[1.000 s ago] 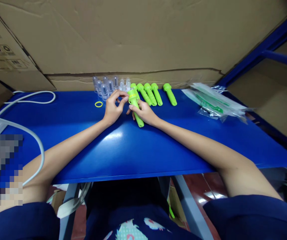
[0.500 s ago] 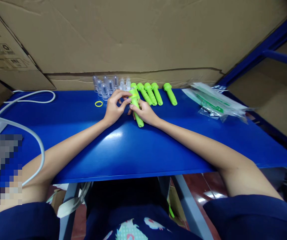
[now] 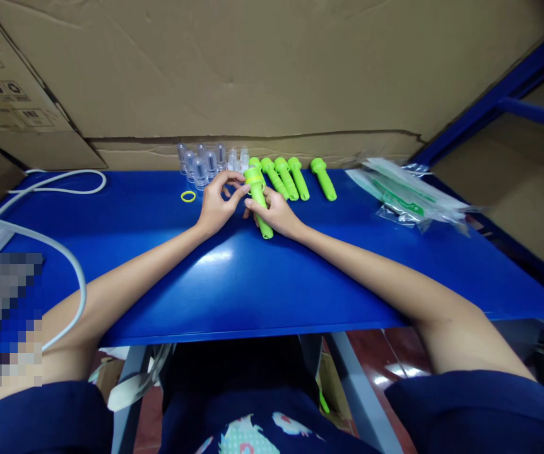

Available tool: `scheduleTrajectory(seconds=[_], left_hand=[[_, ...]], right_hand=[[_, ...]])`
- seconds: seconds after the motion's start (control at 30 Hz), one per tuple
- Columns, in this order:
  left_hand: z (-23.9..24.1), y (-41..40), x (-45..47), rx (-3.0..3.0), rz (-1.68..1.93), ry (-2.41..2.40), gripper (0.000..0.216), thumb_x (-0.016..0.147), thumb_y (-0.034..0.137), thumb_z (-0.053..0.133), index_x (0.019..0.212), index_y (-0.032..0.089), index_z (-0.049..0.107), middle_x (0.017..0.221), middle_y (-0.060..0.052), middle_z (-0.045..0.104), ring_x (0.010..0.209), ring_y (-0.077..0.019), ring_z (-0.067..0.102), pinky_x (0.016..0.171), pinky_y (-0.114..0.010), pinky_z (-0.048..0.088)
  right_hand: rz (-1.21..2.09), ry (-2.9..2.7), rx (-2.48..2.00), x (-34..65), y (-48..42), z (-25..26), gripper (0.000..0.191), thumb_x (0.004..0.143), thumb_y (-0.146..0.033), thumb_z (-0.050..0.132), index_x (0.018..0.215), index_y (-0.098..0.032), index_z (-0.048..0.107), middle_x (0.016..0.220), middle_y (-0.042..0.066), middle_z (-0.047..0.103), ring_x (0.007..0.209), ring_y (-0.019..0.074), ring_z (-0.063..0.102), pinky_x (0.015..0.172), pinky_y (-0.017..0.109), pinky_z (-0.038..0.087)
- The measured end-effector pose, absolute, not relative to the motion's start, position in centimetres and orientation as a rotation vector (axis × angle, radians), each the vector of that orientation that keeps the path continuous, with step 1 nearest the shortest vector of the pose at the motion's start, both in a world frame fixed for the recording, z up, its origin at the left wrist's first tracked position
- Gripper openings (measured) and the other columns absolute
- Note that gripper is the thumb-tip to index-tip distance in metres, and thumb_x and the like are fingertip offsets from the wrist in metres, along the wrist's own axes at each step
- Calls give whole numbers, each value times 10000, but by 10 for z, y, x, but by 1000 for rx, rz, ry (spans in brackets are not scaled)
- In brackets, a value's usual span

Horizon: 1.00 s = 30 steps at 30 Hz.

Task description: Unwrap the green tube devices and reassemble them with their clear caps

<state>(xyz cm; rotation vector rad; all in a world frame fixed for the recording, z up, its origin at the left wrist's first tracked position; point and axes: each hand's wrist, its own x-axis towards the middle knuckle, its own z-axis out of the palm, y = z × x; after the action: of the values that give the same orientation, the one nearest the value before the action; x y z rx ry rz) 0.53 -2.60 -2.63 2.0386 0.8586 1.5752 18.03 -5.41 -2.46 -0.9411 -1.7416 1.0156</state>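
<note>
Right hand (image 3: 277,213): fingers closed around torch (image 3: 258,194). Left hand (image 3: 217,203): fingers curled at its head, pinch unconfirmed. Right grip unchanged from earlier frame.

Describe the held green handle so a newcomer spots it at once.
Start at the blue table, then look toward the cardboard at its back. Near the middle, the right hand grips a bright green handle, with the left hand at its wide end. Unlike the similar green handles lying behind it, this one is held.
</note>
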Motion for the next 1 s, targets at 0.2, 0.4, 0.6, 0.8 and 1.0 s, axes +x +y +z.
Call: scheduleTrajectory(seconds=[0.2,0.4,0.6,0.8,1.0], left_hand=[[-24,-27,4,2086,1589,857,310,952,502,679,1000,196,691,1004,-64,757,871,-147,703,680,-259,494],[-26,-25,4,2072,1557,880,316,951,506,680,991,193,688,980,-59,760,862,-149,701,668,-256,489],[-32,-20,4,2033,1499,870,374,951,548,672,1074,195,676,1075,-83,764,905,-156,715,669,-247,503],[-34,-19,7,2034,1500,839,488,955,650,608,1124,197,678,1079,-89,763,912,-168,727,664,-248,519],[-29,-24,8,2098,1540,826,578,960,734,515,1104,196,671,1074,-92,731,909,-174,716,692,-266,535]], right_hand=[[941,-1772,-970,182,-53,-26,401,894,-569,659,1006,-214,509,739,31,723,606,176,625,521,297,500],[938,-1776,-983,182,-53,-24,353,887,-526,649,967,-210,513,724,30,722,630,187,638,540,305,506],[961,-1738,-956,181,-54,-24,362,904,-524,653,1052,-226,511,723,11,712,626,185,643,533,303,505],[986,-1740,-921,179,-56,-23,505,902,-636,661,1157,-228,509,714,-15,688,505,147,579,505,298,497],[881,-1802,-887,179,-55,-28,584,892,-654,667,1221,-234,429,766,-15,658,582,163,611,597,325,545]])
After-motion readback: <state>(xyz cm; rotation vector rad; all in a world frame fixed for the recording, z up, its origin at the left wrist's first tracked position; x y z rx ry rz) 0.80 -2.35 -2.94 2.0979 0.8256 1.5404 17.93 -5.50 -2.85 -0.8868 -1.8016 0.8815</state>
